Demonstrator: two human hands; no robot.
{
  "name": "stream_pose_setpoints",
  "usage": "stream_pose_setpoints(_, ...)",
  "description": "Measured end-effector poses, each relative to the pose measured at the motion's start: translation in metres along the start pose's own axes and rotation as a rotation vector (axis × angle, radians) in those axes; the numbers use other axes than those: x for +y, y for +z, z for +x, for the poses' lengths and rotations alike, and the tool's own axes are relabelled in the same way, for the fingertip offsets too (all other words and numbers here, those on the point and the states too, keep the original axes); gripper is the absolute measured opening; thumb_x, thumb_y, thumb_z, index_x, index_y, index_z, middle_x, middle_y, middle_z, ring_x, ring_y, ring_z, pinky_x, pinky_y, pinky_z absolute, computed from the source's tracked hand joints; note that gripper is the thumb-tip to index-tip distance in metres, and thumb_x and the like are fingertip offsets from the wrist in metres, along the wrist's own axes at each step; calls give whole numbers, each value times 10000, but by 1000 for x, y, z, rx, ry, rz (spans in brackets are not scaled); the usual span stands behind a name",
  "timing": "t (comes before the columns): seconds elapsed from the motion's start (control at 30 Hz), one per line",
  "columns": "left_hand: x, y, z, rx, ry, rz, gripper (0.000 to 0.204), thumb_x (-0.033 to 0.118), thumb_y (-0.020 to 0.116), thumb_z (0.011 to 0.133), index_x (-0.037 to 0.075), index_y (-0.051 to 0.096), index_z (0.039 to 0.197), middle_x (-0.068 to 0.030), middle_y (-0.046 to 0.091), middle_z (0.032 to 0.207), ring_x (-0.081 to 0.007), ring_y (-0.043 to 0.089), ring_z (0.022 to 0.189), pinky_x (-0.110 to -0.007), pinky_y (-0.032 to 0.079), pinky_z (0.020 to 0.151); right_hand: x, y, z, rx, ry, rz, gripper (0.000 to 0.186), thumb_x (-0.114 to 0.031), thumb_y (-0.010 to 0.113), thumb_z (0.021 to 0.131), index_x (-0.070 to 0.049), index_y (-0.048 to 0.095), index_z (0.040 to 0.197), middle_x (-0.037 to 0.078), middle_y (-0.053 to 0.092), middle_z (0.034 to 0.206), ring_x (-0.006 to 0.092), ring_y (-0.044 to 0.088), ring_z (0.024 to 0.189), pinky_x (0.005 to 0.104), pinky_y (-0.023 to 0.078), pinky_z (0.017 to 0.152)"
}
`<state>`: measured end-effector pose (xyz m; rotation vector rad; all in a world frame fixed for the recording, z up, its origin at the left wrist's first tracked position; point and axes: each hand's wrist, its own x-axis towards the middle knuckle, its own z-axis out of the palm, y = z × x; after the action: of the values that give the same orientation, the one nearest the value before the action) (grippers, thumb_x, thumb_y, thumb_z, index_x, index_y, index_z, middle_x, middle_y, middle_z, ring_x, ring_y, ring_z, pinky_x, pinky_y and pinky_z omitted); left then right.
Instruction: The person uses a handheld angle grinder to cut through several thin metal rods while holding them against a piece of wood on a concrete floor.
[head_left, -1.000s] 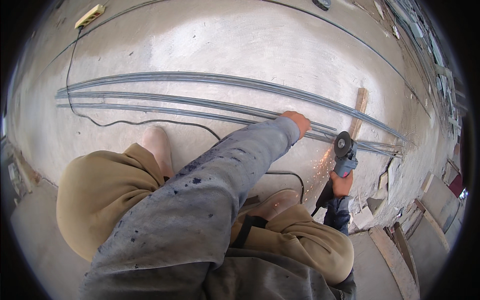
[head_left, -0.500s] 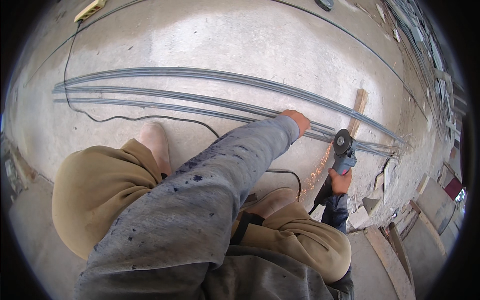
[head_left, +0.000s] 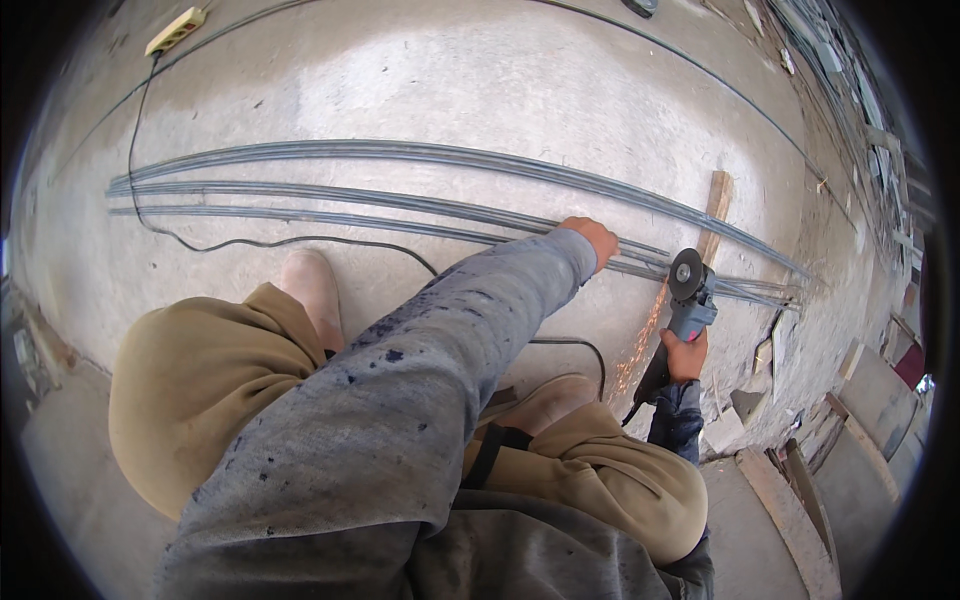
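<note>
My left hand (head_left: 595,243) is closed over thin steel rods (head_left: 430,208), which lie in bundles across the concrete floor (head_left: 400,90). Just right of it, my right hand (head_left: 682,352) grips a grey angle grinder (head_left: 690,315). The grinder's black disc (head_left: 687,275) is at the rods, and orange sparks (head_left: 645,335) spray down from it toward my right foot. A wooden strip (head_left: 716,200) lies beneath the rods near the disc. Whether the disc has cut through any rod is too small to tell.
A cream power strip (head_left: 176,32) with a black cable (head_left: 250,242) is at the upper left. Long rods (head_left: 690,70) cross farther away. Broken slabs (head_left: 760,370), boards (head_left: 755,470) and scraps pile along the right. My shoes (head_left: 310,285) and knees are close below the rods.
The grinder and my right hand have moved slightly away from me along the rods' cross direction. My left hand has barely shifted. Sparks continue to fly in each frame.
</note>
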<state>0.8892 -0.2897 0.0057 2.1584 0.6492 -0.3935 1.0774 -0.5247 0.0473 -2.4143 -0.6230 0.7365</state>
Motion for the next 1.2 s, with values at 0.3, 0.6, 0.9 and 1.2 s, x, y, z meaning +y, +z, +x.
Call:
stream_pose_setpoints(0.3, -2, 3, 6, -4, 18, 15, 332, 297, 430, 968, 86, 628, 1130, -145, 660, 1069, -316, 634, 989, -431, 491, 859, -3, -2, 3, -10, -18, -63, 520, -159, 717, 620, 0, 555, 1088, 113, 650, 926, 220, 617, 815, 330, 490, 762)
stream_pose_setpoints(0.6, 4, 1, 7, -13, 26, 66, 317, 268, 421, 979, 68, 616, 1128, -152, 666, 1017, -310, 646, 942, -424, 506, 828, 2, -4, 0, 7, -3, -31, 505, -151, 709, 623, -12, 559, 1085, 108, 653, 924, 212, 624, 821, 334, 493, 761)
stream_pose_setpoints(0.9, 8, -3, 8, -70, -64, 77, 315, 269, 420, 977, 80, 625, 1123, -145, 660, 1060, -300, 629, 992, -409, 493, 865, -5, -1, 2, 40, -35, -16, 514, -184, 710, 610, -10, 572, 1074, 145, 662, 930, 251, 640, 843, 349, 495, 771)
stream_pose_setpoints(1.2, 1, 10, 10, 31, -9, 102, 325, 283, 405, 976, 52, 619, 1058, -159, 662, 1006, -324, 628, 941, -429, 487, 844, -7, -2, -4, 44, 16, -95, 543, -195, 726, 607, -5, 562, 1088, 165, 663, 943, 283, 646, 857, 358, 499, 783)
